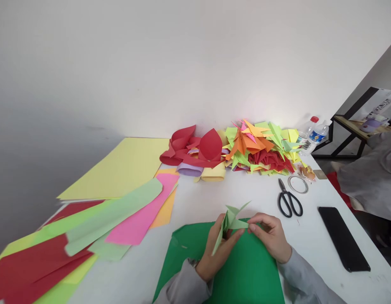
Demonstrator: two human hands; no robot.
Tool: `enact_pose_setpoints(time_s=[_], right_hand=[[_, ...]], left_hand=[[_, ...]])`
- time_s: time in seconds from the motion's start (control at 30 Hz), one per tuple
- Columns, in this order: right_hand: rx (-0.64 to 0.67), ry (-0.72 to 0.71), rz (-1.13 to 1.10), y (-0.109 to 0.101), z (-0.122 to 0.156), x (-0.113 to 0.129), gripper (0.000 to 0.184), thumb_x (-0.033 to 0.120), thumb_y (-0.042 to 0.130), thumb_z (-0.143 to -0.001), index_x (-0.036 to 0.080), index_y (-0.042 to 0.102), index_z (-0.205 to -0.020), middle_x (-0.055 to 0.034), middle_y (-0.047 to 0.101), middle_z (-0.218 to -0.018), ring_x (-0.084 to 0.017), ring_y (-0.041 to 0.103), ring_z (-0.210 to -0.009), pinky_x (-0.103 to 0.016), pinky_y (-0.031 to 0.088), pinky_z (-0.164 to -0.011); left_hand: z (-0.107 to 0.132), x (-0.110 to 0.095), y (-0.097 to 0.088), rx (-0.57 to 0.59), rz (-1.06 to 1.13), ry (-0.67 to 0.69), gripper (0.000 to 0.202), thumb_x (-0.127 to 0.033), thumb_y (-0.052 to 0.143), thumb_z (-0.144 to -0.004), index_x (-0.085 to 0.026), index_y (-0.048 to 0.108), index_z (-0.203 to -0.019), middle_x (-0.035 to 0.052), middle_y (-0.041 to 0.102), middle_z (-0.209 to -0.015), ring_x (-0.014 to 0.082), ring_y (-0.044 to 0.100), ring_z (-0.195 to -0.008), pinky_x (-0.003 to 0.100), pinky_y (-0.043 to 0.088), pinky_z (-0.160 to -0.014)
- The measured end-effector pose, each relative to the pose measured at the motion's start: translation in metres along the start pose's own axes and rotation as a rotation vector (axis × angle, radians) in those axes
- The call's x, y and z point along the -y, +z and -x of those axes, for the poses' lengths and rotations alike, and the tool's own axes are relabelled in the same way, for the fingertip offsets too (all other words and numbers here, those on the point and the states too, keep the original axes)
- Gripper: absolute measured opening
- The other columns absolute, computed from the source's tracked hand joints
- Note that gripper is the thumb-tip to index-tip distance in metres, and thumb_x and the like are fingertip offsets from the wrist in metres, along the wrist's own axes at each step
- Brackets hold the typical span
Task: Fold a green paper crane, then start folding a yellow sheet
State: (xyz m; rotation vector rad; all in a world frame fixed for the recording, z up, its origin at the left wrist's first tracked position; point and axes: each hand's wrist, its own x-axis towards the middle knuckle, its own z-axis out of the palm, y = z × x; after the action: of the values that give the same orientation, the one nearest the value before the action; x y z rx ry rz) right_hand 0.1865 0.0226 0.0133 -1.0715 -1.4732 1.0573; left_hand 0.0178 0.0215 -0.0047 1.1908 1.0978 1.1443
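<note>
A light green folded paper figure [230, 219] is held over a dark green sheet [246, 274] near the table's front edge. My left hand [218, 250] grips its lower body, fingers wrapped round the folds. My right hand [271, 236] pinches a flap on the figure's right side between thumb and forefinger. Both sleeves are grey. Pointed tips of the figure stick up above my fingers.
Loose coloured sheets [119, 211] fan out on the left. A pile of folded paper shapes [255, 147] lies at the back. Black scissors [288, 200], a tape ring [298, 184], a black phone [343, 238] and two water bottles [312, 133] sit right. Another person's grey sleeve [369, 177] is at far right.
</note>
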Motion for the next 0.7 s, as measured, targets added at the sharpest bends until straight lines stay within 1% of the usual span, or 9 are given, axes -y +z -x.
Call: enact_pose_setpoints(time_s=[0.1,0.23,0.3,0.37,0.53,0.63,0.7], right_hand=[[0.012,-0.036,0.022,-0.001,0.001,0.001,0.020,0.039,0.065,-0.086,0.020,0.072,-0.084,-0.0042,0.070,-0.072,-0.018,0.066,-0.068,-0.031,0.055,-0.064],[0.024,-0.069,-0.010,-0.003,0.003,0.000,0.019,0.036,0.066,-0.085,0.020,0.070,-0.094,-0.0074,0.072,-0.084,-0.020,0.068,-0.077,-0.032,0.057,-0.067],[0.052,-0.090,-0.046,-0.003,0.004,0.000,0.019,0.033,0.064,-0.086,0.020,0.069,-0.098,-0.0078,0.071,-0.086,-0.020,0.069,-0.074,-0.032,0.058,-0.066],[0.066,-0.109,-0.040,-0.003,0.004,0.001,0.018,0.031,0.060,-0.088,0.020,0.068,-0.100,-0.0072,0.070,-0.085,-0.019,0.068,-0.070,-0.032,0.058,-0.066],[0.027,-0.154,0.058,-0.002,0.003,0.004,0.016,0.028,0.059,-0.089,0.020,0.069,-0.097,-0.0059,0.070,-0.079,-0.018,0.067,-0.069,-0.032,0.056,-0.064],[0.003,-0.155,0.092,-0.002,0.002,0.002,0.015,0.027,0.060,-0.088,0.020,0.070,-0.095,-0.0050,0.070,-0.077,-0.018,0.066,-0.068,-0.031,0.055,-0.063],[-0.024,-0.124,0.119,-0.002,0.001,0.000,0.013,0.027,0.061,-0.087,0.020,0.071,-0.093,-0.0050,0.071,-0.078,-0.018,0.066,-0.068,-0.030,0.055,-0.062]], left_hand=[[-0.001,-0.001,0.000,-0.038,-0.098,0.023,0.036,-0.042,0.075,-0.070,-0.021,0.046,-0.066,-0.0073,0.034,-0.057,0.0098,0.029,-0.051,0.021,0.029,-0.048],[-0.002,-0.002,0.001,-0.058,-0.102,0.021,0.041,-0.043,0.077,-0.067,-0.022,0.042,-0.063,-0.0082,0.031,-0.055,0.0094,0.027,-0.051,0.021,0.027,-0.047],[-0.002,0.000,0.001,-0.074,-0.087,0.014,0.040,-0.043,0.076,-0.067,-0.022,0.043,-0.064,-0.0080,0.032,-0.056,0.0097,0.028,-0.052,0.021,0.027,-0.048],[-0.001,0.002,0.001,-0.083,-0.077,0.003,0.039,-0.043,0.077,-0.066,-0.022,0.045,-0.066,-0.0075,0.035,-0.058,0.0101,0.031,-0.053,0.021,0.029,-0.049],[-0.001,0.009,-0.001,-0.067,-0.077,0.001,0.033,-0.042,0.074,-0.071,-0.022,0.049,-0.070,-0.0064,0.039,-0.060,0.0110,0.035,-0.055,0.022,0.033,-0.051],[-0.001,0.008,-0.002,-0.063,-0.063,-0.011,0.029,-0.042,0.074,-0.072,-0.022,0.054,-0.079,-0.0049,0.045,-0.065,0.0128,0.041,-0.059,0.023,0.038,-0.055],[-0.001,0.004,-0.001,-0.032,-0.083,-0.023,0.031,-0.044,0.072,-0.074,-0.021,0.058,-0.088,-0.0030,0.051,-0.069,0.0144,0.047,-0.063,0.024,0.042,-0.059]])
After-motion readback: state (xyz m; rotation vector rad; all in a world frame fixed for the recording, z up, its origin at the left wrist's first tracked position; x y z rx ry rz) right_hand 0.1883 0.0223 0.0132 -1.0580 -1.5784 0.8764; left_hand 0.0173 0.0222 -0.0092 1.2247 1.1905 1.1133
